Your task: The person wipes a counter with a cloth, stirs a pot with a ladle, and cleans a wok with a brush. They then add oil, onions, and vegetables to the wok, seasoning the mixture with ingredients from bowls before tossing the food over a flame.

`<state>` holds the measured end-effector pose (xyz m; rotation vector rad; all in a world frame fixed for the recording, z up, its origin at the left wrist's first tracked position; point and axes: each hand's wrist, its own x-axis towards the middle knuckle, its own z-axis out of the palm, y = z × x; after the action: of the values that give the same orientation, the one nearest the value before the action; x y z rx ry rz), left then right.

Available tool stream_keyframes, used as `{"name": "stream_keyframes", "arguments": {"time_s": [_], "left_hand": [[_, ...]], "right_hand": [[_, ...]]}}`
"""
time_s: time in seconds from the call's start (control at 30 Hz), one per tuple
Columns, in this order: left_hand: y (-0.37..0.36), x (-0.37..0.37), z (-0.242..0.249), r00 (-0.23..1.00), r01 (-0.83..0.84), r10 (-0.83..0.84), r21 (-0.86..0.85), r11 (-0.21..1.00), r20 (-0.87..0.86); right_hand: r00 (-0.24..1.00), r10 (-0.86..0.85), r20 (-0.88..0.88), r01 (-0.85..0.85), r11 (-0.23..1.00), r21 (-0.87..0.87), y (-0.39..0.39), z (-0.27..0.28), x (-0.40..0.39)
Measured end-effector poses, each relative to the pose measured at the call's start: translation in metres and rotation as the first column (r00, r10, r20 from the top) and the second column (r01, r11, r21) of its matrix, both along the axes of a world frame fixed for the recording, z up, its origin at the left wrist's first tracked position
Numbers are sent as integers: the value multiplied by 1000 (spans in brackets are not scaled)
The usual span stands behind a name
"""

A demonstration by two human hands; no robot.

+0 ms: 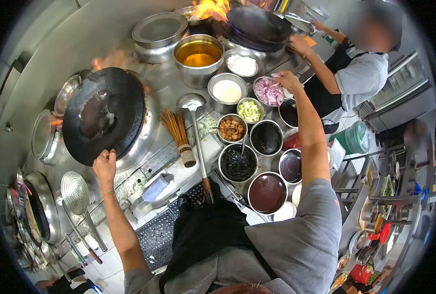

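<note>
My left hand [105,168] is closed on the near edge of a black wok [132,110], which sits tilted over a burner with flame at its far side. A little oil or liquid shines inside it. My right hand [289,82] reaches out to a metal bowl of sliced red onion [268,92], its fingers pinched at the slices. Near that hand stand a bowl of chopped green vegetable [249,111], a pot of white liquid [227,91] and a bowl of white powder [242,65].
A ladle [192,104] and a bamboo brush [175,130] lie between the wok and several sauce pots [267,193]. An oil pot [198,56] stands farther back. At right, a co-worker [350,73] handles another wok [257,27] with high flames. A skimmer [75,192] is at left.
</note>
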<state>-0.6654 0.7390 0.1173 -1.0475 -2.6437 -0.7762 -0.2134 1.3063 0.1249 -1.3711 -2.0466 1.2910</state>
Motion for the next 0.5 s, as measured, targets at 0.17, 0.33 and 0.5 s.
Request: {"name": "stream_keyframes", "arguments": {"time_s": [0.17,0.33,0.5], "left_hand": [[0,3,-1,1000,17,-17,-2,1000,-11],[5,-1,-7,997,67,-67,12,998,34],[-8,28,24,995,96,-96,10,995,11]], "right_hand": [[946,72,-316,-152,960,-237,-40,36,-50],[625,490,-608,-733,636,-241,-140,70,-229],[683,723,-108,-708,691,144,-277,28,-416]]}}
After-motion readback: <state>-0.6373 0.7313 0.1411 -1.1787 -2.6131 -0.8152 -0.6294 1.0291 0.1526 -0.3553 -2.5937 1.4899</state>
